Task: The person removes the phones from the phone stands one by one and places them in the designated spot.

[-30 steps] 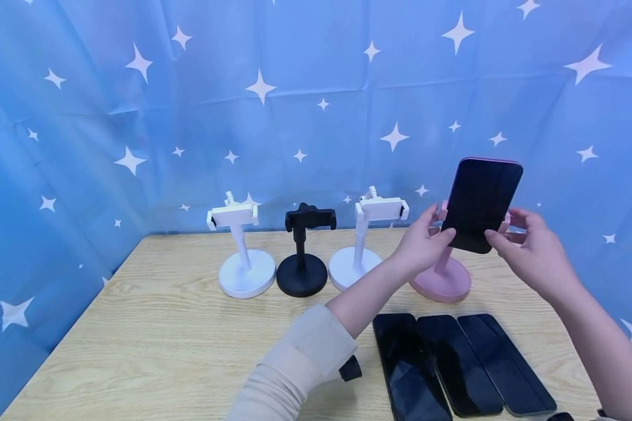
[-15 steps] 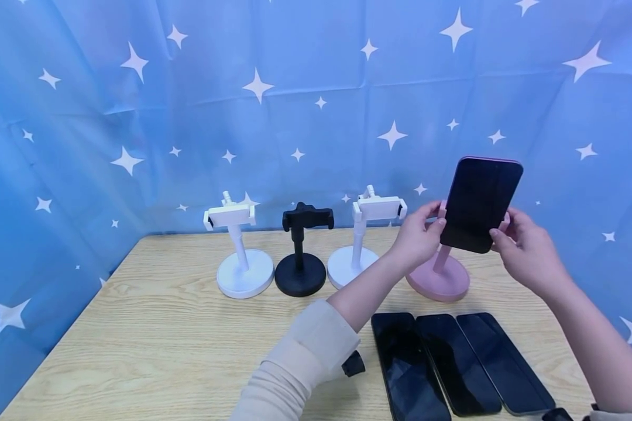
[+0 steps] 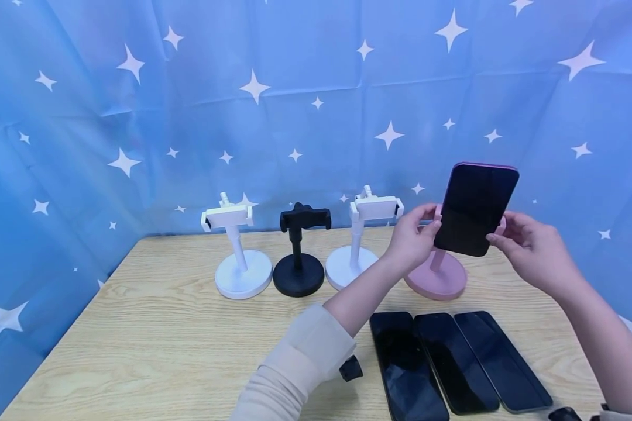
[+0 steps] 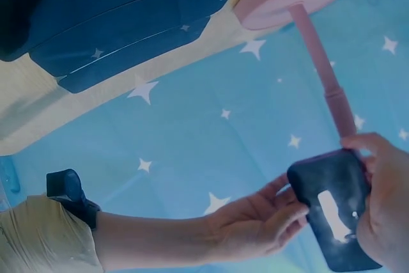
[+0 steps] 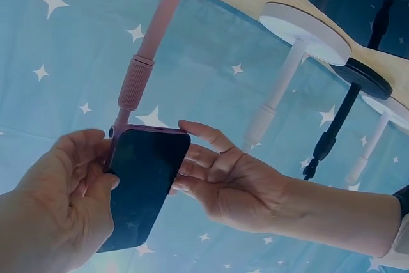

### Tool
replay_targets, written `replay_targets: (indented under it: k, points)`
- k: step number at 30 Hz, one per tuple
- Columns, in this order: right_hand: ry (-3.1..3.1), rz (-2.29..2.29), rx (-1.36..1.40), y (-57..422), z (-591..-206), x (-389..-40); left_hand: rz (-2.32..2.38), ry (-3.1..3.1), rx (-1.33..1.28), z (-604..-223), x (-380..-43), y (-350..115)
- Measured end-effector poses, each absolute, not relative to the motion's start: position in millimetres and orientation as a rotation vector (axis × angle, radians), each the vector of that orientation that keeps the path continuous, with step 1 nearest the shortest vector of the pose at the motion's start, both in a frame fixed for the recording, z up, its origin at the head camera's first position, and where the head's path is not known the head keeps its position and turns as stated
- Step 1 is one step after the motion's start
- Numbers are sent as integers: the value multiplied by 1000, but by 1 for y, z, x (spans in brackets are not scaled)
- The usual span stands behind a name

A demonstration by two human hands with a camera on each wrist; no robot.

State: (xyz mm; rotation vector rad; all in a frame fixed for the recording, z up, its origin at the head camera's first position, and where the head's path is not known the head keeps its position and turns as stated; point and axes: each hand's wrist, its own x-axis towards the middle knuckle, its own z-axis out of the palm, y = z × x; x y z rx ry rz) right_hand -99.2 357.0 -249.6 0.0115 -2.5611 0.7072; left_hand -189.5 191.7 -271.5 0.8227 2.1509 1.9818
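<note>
A black-faced smartphone [image 3: 476, 209] with a pink edge stands upright, tilted, at the head of the pink phone stand [image 3: 437, 278]. The pink clamp shows on both sides of the phone and is otherwise hidden behind it. My left hand [image 3: 413, 240] holds the phone's left side, thumb at the front edge and fingers round the clamp's end. On the other side my right hand [image 3: 537, 251] pinches the right edge, its thumb near the lower corner. The right wrist view shows both hands [image 5: 239, 187] flanking the phone [image 5: 147, 187] below the stand's ribbed collar [image 5: 136, 82].
Left of the pink stand are a white stand [image 3: 353, 266], a black stand [image 3: 298, 275] and another white stand [image 3: 242, 275]. Three dark phones [image 3: 455, 362] lie side by side at the front right of the wooden table [image 3: 163, 339]. A starry blue curtain [image 3: 216, 117] hangs behind.
The phone sits slightly lower and more to the left in the head view. Both thumbs have slid outward from the phone's front to its edges. The other stands and phones stay put.
</note>
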Motion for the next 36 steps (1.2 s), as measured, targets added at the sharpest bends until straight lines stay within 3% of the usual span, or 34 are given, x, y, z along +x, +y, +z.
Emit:
replay_targets:
  k: [36]
  points:
    - [-2499,903,15,338,-236,-84,2106,1878,888,-260,-178,150]
